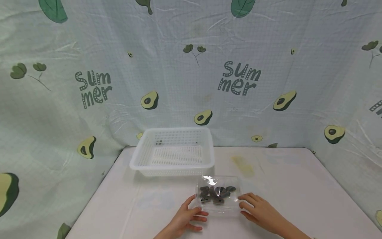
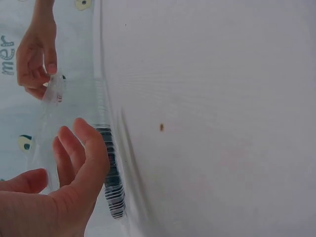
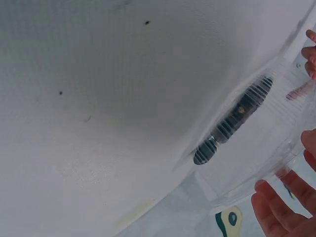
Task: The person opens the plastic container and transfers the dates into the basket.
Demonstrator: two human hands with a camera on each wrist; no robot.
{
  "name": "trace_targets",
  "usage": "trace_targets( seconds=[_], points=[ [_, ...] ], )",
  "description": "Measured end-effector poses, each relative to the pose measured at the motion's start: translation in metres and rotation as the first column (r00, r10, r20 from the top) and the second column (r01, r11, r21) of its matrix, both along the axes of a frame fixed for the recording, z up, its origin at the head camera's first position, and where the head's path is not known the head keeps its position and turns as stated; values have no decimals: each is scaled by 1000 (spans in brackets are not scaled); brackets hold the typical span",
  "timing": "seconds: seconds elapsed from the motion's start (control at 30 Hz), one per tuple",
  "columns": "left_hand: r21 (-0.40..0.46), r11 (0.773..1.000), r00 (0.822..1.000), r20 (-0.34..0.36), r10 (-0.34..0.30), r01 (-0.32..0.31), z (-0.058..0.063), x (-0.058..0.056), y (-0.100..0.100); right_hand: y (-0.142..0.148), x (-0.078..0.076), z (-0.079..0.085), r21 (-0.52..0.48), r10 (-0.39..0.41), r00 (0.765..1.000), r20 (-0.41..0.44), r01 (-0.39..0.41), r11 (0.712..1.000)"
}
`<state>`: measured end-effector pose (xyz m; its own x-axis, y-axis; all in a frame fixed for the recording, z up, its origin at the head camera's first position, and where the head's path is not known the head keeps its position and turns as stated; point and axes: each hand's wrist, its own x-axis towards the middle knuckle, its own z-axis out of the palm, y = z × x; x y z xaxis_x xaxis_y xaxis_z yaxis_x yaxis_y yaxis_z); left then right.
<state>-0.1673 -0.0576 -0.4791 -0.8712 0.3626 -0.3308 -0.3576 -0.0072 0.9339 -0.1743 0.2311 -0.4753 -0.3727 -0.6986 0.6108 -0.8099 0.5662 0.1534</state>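
A clear plastic box (image 1: pixel 219 207) with a domed lid rests on the white table. Inside lie several dark, oval pieces (image 1: pixel 220 191) in one layer; their kind is not clear. At the box's front left corner is my left hand (image 1: pixel 189 217), its thumb along the left side and its other fingers spread and bent loosely. My right hand (image 1: pixel 261 210) is at the opposite side, its thumb and fingertips pinching the rim. In the right wrist view, those fingers (image 3: pixel 276 202) meet the transparent edge. The lid looks down over the pieces.
Behind the box, toward the left, stands a white perforated plastic basket (image 1: pixel 173 171) with nothing visible in it. A curtain (image 1: pixel 179 83) printed with avocados hangs behind the table (image 1: pixel 283 186). A yellowish stain (image 1: pixel 243 166) marks the tabletop right of the basket.
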Motion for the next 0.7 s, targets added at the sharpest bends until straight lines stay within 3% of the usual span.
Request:
trace_targets(
  seconds=[0.13, 0.7],
  points=[
    [-1, 1000, 1000, 10, 3, -3, 1, 0, 0, 1, -1, 0, 23, 31, 999, -25, -30, 999],
    [-5, 1000, 1000, 10, -15, 15, -1, -1, -3, 2, -5, -1, 101, 44, 989, -138, -31, 994]
  ],
)
